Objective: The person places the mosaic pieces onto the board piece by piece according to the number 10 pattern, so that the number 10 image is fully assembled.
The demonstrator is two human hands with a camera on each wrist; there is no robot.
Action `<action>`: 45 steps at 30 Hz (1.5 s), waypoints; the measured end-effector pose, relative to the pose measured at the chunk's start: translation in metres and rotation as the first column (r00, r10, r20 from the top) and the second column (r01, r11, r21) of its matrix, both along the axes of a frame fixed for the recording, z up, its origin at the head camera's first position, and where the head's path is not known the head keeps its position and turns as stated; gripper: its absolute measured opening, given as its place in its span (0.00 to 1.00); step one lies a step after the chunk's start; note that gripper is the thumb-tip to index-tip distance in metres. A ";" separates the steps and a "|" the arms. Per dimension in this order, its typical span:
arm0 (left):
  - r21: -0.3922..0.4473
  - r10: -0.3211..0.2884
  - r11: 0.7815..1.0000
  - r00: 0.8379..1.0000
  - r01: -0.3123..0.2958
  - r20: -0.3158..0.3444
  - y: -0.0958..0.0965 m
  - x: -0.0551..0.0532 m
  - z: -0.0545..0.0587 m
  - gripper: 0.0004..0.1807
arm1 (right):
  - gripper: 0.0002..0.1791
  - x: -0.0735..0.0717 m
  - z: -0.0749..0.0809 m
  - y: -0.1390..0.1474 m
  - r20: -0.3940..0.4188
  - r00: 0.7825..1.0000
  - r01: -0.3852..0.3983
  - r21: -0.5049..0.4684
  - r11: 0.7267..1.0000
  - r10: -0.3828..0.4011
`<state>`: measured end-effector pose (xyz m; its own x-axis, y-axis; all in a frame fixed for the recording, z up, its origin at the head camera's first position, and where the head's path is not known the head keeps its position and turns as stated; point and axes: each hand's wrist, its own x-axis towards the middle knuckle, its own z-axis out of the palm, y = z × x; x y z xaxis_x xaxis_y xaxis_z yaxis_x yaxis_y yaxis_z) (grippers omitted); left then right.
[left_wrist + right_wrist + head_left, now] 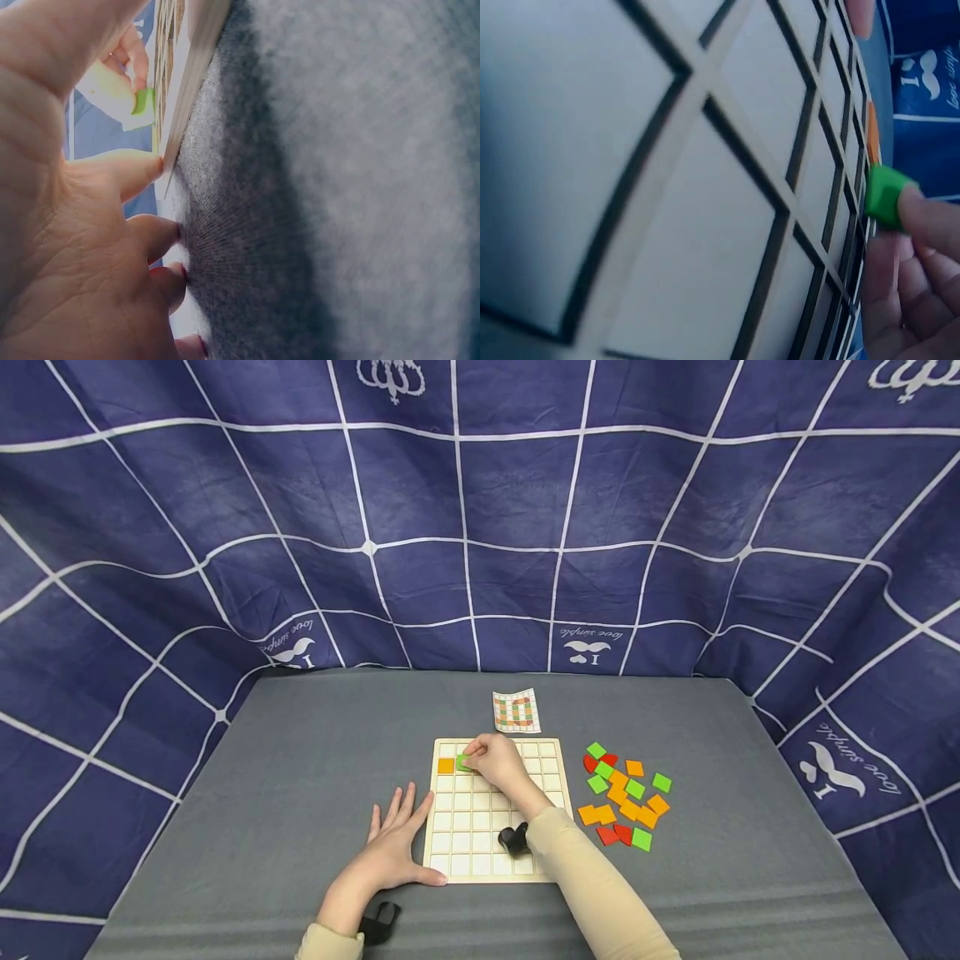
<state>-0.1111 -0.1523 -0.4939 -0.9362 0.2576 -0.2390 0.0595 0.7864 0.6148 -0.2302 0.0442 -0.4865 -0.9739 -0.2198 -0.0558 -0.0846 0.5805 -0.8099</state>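
Observation:
A wooden grid board (pixel 451 821) with square cells lies flat on the grey table. In its second row, at the left end, sits an orange square tile (pixel 446 766). My right hand (pixel 498 763) reaches over the board and pinches a green square tile (pixel 885 196) between thumb and finger, just right of the orange one. In the right wrist view the green tile stands tilted at the grid. My left hand (pixel 388 853) is spread beside the board's left edge, its thumb at the lower left corner and other fingertips on the cloth.
Several loose green, orange and red tiles (pixel 630 811) lie scattered right of the board. Behind the board is a small printed pattern card (pixel 516 711) with a coloured grid. A blue curtain (pixel 510 581) with white lines hangs behind the table.

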 end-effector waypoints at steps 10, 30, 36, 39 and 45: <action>0.014 -0.005 1.000 1.000 0.005 -0.005 0.002 0.000 0.000 0.70 | 0.04 0.003 -0.002 -0.007 -0.082 0.997 0.004 0.148 0.989 0.008; 0.014 -0.021 1.000 1.000 0.021 0.001 -0.001 0.001 -0.001 0.70 | 0.08 0.003 0.022 0.033 0.063 0.995 0.084 -0.025 0.996 -0.083; 0.017 -0.021 1.000 1.000 0.021 0.001 -0.004 0.001 0.000 0.70 | 0.13 0.001 0.037 0.090 0.098 0.974 0.213 -0.116 0.970 -0.203; 0.019 -0.021 1.000 1.000 0.021 0.002 -0.004 0.001 0.000 0.70 | 0.16 0.005 0.041 0.125 0.114 0.961 0.264 -0.118 0.957 -0.251; 0.027 -0.012 1.000 1.000 0.012 -0.003 -0.001 0.000 -0.002 0.70 | 0.21 0.021 0.037 0.196 0.135 0.920 0.377 -0.039 0.926 -0.369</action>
